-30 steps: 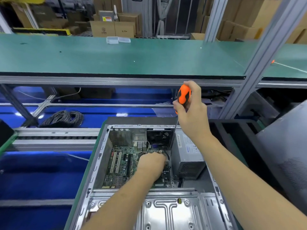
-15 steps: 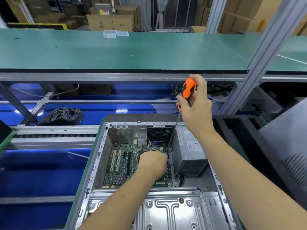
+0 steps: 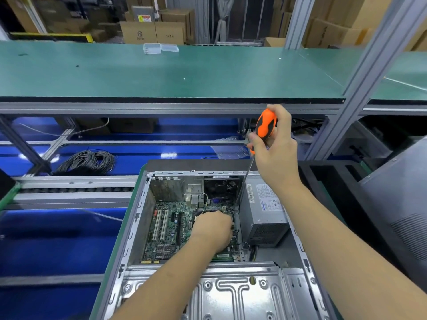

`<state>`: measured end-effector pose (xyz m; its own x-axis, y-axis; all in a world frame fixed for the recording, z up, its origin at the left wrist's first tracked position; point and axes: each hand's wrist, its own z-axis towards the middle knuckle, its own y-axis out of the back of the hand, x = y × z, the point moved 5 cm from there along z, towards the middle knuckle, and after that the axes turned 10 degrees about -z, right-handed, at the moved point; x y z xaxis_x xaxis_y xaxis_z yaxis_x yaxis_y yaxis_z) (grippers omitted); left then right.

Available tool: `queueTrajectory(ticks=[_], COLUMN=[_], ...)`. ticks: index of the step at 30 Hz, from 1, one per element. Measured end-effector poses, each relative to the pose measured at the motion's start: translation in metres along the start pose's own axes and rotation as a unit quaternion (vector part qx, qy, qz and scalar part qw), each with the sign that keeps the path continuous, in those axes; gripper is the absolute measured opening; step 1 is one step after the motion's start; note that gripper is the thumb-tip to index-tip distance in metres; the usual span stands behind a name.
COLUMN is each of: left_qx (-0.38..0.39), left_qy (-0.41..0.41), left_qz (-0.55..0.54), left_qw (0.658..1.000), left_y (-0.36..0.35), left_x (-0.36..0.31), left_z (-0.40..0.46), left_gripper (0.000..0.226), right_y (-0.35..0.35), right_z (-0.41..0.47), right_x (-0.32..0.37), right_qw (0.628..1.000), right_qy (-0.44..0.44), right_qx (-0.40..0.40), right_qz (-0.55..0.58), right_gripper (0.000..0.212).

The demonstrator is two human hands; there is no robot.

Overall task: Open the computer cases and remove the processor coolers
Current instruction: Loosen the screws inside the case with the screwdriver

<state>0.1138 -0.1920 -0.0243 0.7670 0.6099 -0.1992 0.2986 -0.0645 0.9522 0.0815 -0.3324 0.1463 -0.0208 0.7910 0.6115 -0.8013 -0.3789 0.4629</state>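
Observation:
An open computer case lies flat in front of me, its green motherboard exposed. My left hand is curled over the processor cooler in the middle of the board, hiding most of it. My right hand grips the orange-and-black handle of a screwdriver above the case. Its long shaft runs down into the case, its tip near the cooler's right side beside the grey power supply.
A metal drive cage covers the case's near end. A removed grey side panel leans at the right. A coil of black cable lies on the blue shelf at left. A green workbench top and aluminium post stand behind.
My right hand and the screwdriver handle have shifted slightly right and tilted; the left hand stays on the cooler.

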Motion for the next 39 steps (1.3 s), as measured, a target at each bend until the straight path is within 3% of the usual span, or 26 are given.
queueTrajectory(ticks=[39], left_qx=[0.000], left_qy=[0.000], left_qz=[-0.011], left_qw=[1.000], left_y=[0.0026], left_x=[-0.0003], left_z=[-0.0026], left_gripper=[0.024], right_y=[0.0028], right_z=[-0.0061], right_x=[0.0040], right_qw=[1.000], right_qy=[0.005], right_qx=[-0.018], right_qz=[0.000], right_gripper=[0.055])
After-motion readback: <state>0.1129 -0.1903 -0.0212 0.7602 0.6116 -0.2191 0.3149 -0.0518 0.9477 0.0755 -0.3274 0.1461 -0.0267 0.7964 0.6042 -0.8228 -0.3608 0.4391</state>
